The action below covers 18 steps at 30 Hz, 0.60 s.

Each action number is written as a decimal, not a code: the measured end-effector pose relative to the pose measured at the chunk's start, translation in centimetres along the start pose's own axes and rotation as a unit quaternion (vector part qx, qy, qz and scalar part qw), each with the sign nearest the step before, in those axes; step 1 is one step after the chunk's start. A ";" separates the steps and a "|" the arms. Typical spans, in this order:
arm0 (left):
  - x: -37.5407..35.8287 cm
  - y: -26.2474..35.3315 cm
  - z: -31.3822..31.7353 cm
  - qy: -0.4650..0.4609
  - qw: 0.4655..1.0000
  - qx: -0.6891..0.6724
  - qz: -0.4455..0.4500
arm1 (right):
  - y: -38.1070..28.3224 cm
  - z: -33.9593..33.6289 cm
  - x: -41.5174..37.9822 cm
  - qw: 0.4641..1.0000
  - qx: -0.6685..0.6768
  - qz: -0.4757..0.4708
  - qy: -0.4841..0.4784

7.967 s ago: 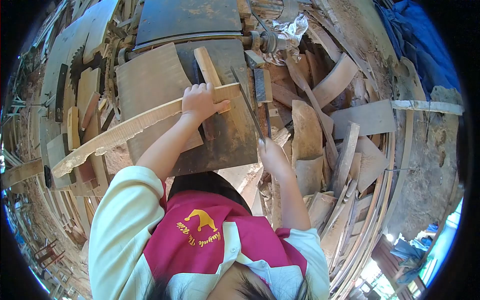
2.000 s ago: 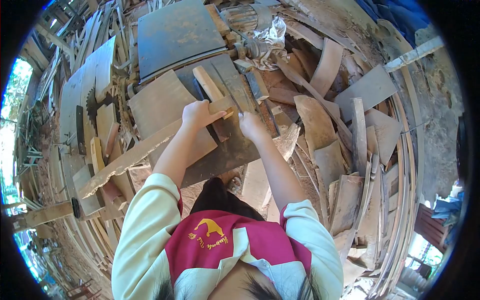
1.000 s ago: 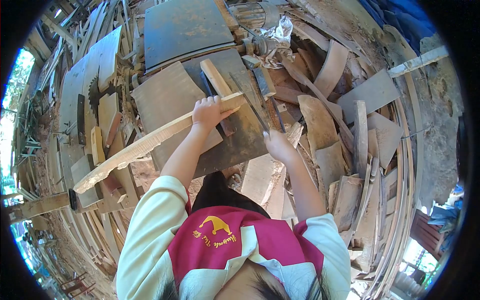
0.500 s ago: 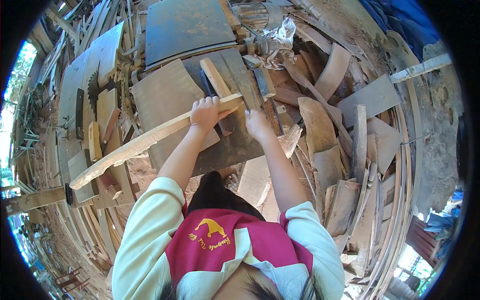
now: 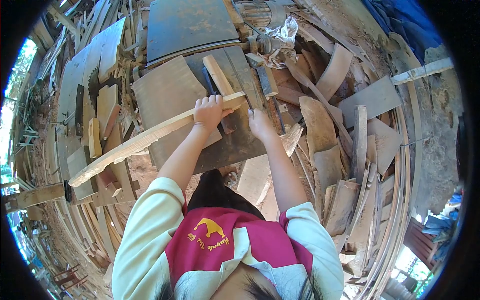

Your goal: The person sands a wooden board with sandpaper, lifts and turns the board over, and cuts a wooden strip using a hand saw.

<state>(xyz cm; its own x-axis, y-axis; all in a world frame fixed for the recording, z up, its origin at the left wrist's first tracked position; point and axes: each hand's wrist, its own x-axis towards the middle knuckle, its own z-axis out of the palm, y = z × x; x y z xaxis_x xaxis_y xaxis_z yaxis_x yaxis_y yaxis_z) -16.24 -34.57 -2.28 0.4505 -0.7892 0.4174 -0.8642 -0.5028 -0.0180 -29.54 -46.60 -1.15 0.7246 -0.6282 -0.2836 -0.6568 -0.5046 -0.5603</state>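
Observation:
My left hand (image 5: 208, 112) is wrapped round a long, rough-edged wooden strip (image 5: 145, 139) near its right end. The strip slants down to the left across the worktable (image 5: 215, 152). At the strip's right tip, my right hand (image 5: 259, 122) is closed on the near end of a thin dark rod (image 5: 236, 72), which points away from me over the table. A short wooden block (image 5: 217, 75) lies just beyond my left hand, its near end by the strip. Under the strip is a flat brown board (image 5: 165, 92).
A blue-grey metal plate (image 5: 190, 25) lies beyond the worktable. At the left, a toothed saw blade (image 5: 93, 87) stands by a side table (image 5: 70, 115) with wood blocks. Wood offcuts (image 5: 335, 72) are piled at the right. Crumpled plastic (image 5: 286, 37) sits near a motor (image 5: 255, 14).
Both hands have shifted slightly to the right. The strip's right end has moved a little up and right, and the thin rod has slid a little across it.

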 end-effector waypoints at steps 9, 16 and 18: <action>-0.9 0.0 -1.0 -0.043 0.998 -0.037 0.023 | 0.7 -0.3 -0.9 0.999 0.027 -0.026 0.037; -1.2 -0.5 0.2 0.018 0.997 -0.003 0.071 | 2.2 0.5 -0.3 0.998 0.031 -0.045 0.041; -1.5 -0.6 0.5 0.032 0.996 -0.012 0.082 | 2.4 0.7 -0.1 0.999 0.033 -0.029 0.022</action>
<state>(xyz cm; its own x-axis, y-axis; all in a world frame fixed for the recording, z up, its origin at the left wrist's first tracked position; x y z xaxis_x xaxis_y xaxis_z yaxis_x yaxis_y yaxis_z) -16.27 -33.26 -3.31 0.2880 -0.8356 0.4678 -0.9306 -0.3594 -0.0690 -31.01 -47.32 -3.04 0.7502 -0.6253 -0.2149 -0.5973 -0.5017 -0.6257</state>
